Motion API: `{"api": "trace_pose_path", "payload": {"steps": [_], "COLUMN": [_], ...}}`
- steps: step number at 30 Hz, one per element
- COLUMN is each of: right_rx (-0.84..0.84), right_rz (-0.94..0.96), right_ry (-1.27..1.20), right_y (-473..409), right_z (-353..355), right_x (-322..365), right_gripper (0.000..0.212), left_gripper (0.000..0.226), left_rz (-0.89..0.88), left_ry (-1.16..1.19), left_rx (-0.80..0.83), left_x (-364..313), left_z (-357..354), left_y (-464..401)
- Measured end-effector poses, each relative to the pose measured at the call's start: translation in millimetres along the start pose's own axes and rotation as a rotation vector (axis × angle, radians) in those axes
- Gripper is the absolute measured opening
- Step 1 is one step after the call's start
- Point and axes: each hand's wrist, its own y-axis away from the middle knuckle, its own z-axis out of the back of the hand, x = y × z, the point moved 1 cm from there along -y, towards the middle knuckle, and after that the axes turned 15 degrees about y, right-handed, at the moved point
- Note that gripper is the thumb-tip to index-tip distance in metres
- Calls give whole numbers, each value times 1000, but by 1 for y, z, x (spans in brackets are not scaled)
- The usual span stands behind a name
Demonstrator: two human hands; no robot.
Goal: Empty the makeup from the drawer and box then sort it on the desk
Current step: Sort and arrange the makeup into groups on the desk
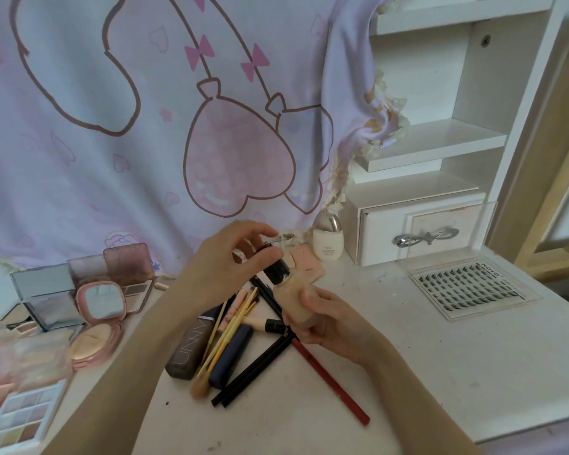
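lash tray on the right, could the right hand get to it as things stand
Probably not right away: the right hand grips the foundation bottle, whose cap the left hand holds. The lash tray itself lies uncovered on the desk, with bare desk between it and that hand.

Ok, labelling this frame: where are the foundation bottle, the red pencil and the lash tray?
foundation bottle (298, 305), head view, beige body.
red pencil (329, 379), head view, mid shaft.
lash tray (470, 285), head view, lash rows.

Two bare forearms reaching forward, right hand (326, 320) curled in a firm grip, left hand (234, 257) raised above it, fingertips pinching.
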Motion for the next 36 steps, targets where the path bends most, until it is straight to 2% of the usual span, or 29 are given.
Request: {"api": "trace_pose_path", "payload": {"steps": [3,4,6,10,15,17,19,21,23,26,29,34,36], "right_rx": [-27,-31,-20,-7,-38,-30,-14,-5,-9,-24,-12,-71,-140], "right_rz": [2,7,16,9,11,9,9,5,6,18,29,1,-1], "right_ry": [-29,-41,-49,-39,-113,-128,-102,-73,-63,-84,-81,19,91], "right_y": [0,0,0,-1,-1,-1,-1,-1,0,1,1,-2,-3], "right_z": [1,2,2,0,2,3,2,1,1,2,1,0,1], "right_x": [0,0,0,-1,0,-1,-1,-1,0,2,3,-1,-1], "right_gripper": [46,47,46,56,67,63,58,57,55,54,54,43,38], "left_gripper": [28,29,29,3,30,30,25,9,19,32,42,7,9], "left_rz": [20,16,2,9,-38,-48,-28,4,19,12,-33,-20,-19], "left_ry": [164,172,91,-90,148,125,41,-32,-5,163,94,-236,-306], "left_rx": [212,238,199,46,221,200,108,67,112,238,253,110,60], "left_x": [-6,-8,-11,-8,-5,-6,-8,-8,-5,-8,-3,4,6], "left_z": [0,2,2,-4,1,3,1,1,4,8,10,-3,-8], "left_y": [5,5,2,-4,4,3,-1,-5,-4,2,3,-7,-11]}}
